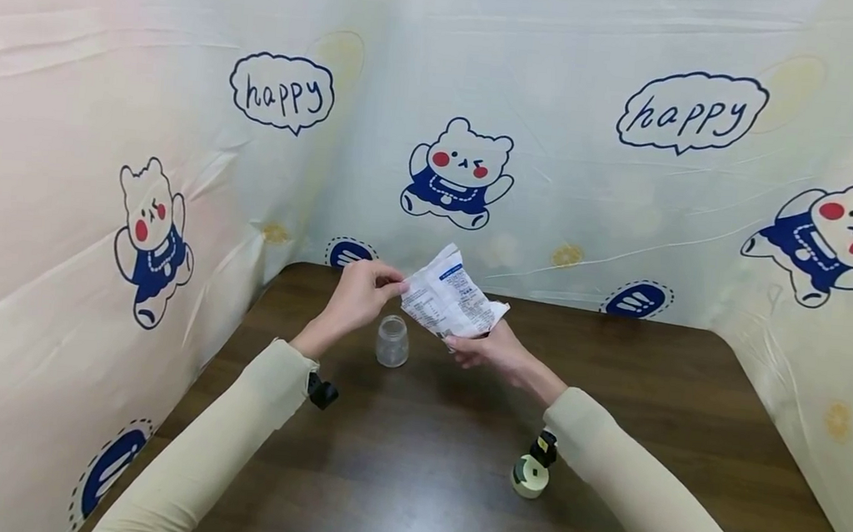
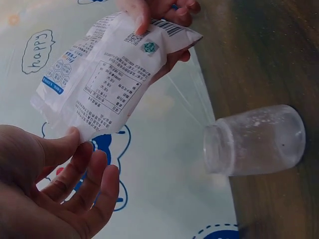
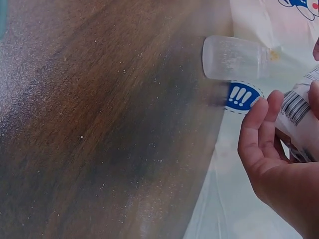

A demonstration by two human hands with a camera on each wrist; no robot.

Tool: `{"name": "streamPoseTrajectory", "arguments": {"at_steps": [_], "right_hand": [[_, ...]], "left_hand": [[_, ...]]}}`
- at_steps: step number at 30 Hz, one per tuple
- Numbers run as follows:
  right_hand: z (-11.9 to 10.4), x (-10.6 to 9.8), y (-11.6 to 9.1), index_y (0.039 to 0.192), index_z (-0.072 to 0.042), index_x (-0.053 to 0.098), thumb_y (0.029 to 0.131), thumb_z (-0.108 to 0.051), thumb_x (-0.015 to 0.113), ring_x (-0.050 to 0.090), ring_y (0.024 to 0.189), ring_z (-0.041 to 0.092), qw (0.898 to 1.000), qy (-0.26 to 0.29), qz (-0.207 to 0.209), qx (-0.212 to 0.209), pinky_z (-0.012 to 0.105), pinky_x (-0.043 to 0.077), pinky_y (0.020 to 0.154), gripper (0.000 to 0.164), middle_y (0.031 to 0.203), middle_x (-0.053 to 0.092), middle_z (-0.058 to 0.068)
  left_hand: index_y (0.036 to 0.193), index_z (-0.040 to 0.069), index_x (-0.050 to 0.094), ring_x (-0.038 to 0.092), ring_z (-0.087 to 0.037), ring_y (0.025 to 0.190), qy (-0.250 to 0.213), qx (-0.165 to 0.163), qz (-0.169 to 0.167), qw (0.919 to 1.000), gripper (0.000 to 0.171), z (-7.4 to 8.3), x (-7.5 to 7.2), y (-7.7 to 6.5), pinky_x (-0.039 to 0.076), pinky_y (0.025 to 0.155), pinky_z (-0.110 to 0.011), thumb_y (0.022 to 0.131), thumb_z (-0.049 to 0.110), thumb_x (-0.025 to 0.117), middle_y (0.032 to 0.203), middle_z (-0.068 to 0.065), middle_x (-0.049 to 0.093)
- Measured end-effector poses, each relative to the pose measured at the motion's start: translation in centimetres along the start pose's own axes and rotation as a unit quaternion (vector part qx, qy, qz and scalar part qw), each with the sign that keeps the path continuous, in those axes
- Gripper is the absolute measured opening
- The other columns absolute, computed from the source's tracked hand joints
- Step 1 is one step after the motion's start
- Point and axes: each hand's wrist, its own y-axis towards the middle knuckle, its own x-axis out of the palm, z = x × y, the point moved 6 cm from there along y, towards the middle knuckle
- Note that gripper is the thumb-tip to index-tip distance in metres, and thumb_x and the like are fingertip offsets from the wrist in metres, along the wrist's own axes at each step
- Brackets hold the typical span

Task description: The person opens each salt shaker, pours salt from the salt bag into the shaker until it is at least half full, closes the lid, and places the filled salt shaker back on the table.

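Note:
A white printed packet is held up above the table between both hands. My left hand pinches one corner of it between thumb and forefinger, the other fingers loosely bent, as the left wrist view shows. At the packet's lower end, near the barcode, my right hand grips it with the thumb on the printed face. Below and left of the packet stands a clear jar, upright and without a lid on its mouth. White residue clings to the jar's inner wall. Neither hand touches the jar.
A round pale lid-like object lies on the dark wooden table beside my right forearm. Small white grains are scattered over the tabletop. A printed cloth hangs behind and at both sides.

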Motion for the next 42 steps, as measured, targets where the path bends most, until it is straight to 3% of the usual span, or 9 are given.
{"name": "streamPoseTrajectory", "arguments": {"at_steps": [6, 14, 22, 34, 42], "right_hand": [[0.3, 0.0, 0.3, 0.124, -0.003, 0.064, 0.093, -0.006, 0.081, 0.068, 0.074, 0.026, 0.999, -0.030, 0.004, 0.010, 0.041, 0.060, 0.067, 0.036, 0.094, 0.073, 0.014], [0.3, -0.2, 0.4, 0.129, -0.004, 0.063, 0.093, -0.010, 0.083, 0.067, 0.076, 0.030, 0.998, -0.058, 0.009, 0.025, 0.041, 0.060, 0.067, 0.042, 0.098, 0.072, 0.014], [0.4, -0.3, 0.6, 0.134, -0.008, 0.062, 0.093, -0.014, 0.083, 0.066, 0.081, 0.033, 0.996, -0.080, 0.018, 0.047, 0.041, 0.059, 0.070, 0.048, 0.103, 0.072, 0.014], [0.2, 0.1, 0.9, 0.131, -0.009, 0.065, 0.092, -0.016, 0.084, 0.063, 0.077, 0.031, 0.993, -0.107, 0.036, 0.042, 0.039, 0.056, 0.065, 0.044, 0.101, 0.071, 0.013], [0.3, 0.0, 1.2, 0.130, -0.010, 0.065, 0.091, -0.017, 0.086, 0.062, 0.087, 0.045, 0.992, -0.111, 0.050, 0.039, 0.037, 0.054, 0.064, 0.045, 0.102, 0.071, 0.011]], "left_hand": [[0.104, 0.000, 0.082, 0.068, -0.026, 0.086, -0.002, -0.002, 0.000, 1.0000, 0.011, -1.1, 0.3, -0.2, 0.055, 0.075, -0.040, 0.095, 0.006, 0.079, 0.099, -0.011, 0.077], [0.102, 0.001, 0.083, 0.070, -0.027, 0.092, 0.009, 0.005, 0.007, 0.9999, 0.010, -2.1, 0.6, -0.3, 0.056, 0.079, -0.043, 0.095, 0.006, 0.080, 0.101, -0.011, 0.078], [0.104, 0.001, 0.083, 0.067, -0.026, 0.088, 0.006, -0.023, -0.006, 0.9997, 0.011, -3.2, 1.0, -0.5, 0.054, 0.075, -0.041, 0.095, 0.006, 0.080, 0.101, -0.012, 0.078], [0.105, 0.002, 0.083, 0.066, -0.026, 0.087, 0.005, -0.039, -0.011, 0.9992, 0.011, -4.7, 1.2, -0.8, 0.053, 0.075, -0.040, 0.096, 0.007, 0.079, 0.100, -0.010, 0.079], [0.104, 0.002, 0.083, 0.066, -0.026, 0.087, 0.004, -0.041, -0.007, 0.9991, 0.010, -5.1, 1.2, -0.9, 0.054, 0.077, -0.041, 0.096, 0.006, 0.078, 0.099, -0.011, 0.079]]}}
